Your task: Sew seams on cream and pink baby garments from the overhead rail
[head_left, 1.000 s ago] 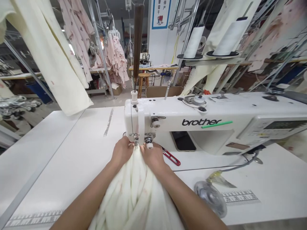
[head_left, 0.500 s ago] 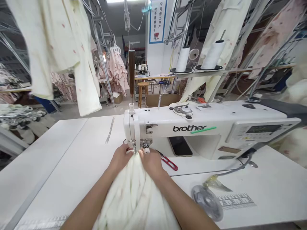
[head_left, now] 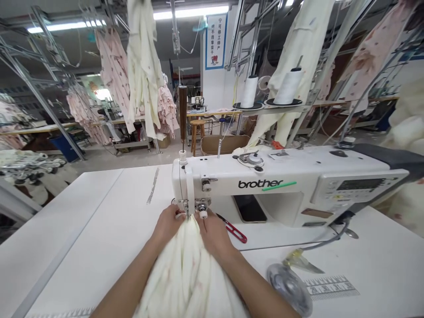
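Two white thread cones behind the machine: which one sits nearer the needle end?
The slimmer cone, on the left, just below the blue-framed sign; the broader cone stands further right.

Garment sewing workshop. Evidenced by white industrial sewing machine (head_left: 265, 185) on long white worktable (head_left: 99, 229), tall white thread cones (head_left: 289, 87) on stand, printed cream and pink garments (head_left: 142, 66) hung overhead.

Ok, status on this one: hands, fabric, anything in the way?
Left hand grips bunched cream fabric at needle of white sewing machine; right hand rests on it. Red thread snips beside right hand, clear of fabric.
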The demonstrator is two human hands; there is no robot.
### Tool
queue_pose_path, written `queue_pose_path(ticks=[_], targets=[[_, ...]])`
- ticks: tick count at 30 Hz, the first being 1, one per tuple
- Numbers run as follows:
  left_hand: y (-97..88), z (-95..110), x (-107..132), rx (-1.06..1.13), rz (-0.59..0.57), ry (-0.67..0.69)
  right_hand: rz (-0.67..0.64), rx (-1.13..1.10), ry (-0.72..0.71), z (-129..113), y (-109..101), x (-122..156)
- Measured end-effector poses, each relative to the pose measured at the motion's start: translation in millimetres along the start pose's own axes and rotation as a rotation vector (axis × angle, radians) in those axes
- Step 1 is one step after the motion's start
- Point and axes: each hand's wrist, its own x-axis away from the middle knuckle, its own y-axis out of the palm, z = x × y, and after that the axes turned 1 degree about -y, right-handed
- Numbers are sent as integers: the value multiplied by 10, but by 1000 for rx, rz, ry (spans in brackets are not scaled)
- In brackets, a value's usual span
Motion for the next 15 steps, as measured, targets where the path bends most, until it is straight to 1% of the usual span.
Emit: queue_pose_path(ticks=[5, 15], targets=[[-2, 3, -4, -7, -1, -18, 10, -74, 22, 40, -49, -16], [-25, 0, 0, -2, -52, -28, -10, -119, 29, 62, 2, -34]])
